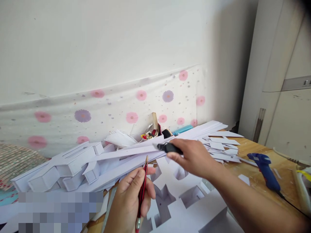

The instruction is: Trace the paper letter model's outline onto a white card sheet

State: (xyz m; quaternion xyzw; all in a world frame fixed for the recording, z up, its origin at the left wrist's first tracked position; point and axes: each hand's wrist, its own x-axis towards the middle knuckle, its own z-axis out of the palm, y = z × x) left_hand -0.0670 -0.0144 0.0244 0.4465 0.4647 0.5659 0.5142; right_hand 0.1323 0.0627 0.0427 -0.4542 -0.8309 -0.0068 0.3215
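Note:
My left hand (130, 197) holds a red-and-black pencil (142, 194) upright, tip pointing up, low in the middle of the view. My right hand (194, 157) reaches left across the table and grips a black-handled tool (168, 148), likely a craft knife, over long white foam-board strips (126, 155). Under both hands lies a white sheet with cut-out shapes (179, 197). A metal ruler (108, 208) lies just left of my left hand.
White foam-board model parts (60, 168) are piled at the left. Cut white pieces (223, 145) lie at the right, by a blue glue gun (266, 168) on the wooden table (257, 181). A small bowl of clutter (149, 135) stands by the flowered wall covering.

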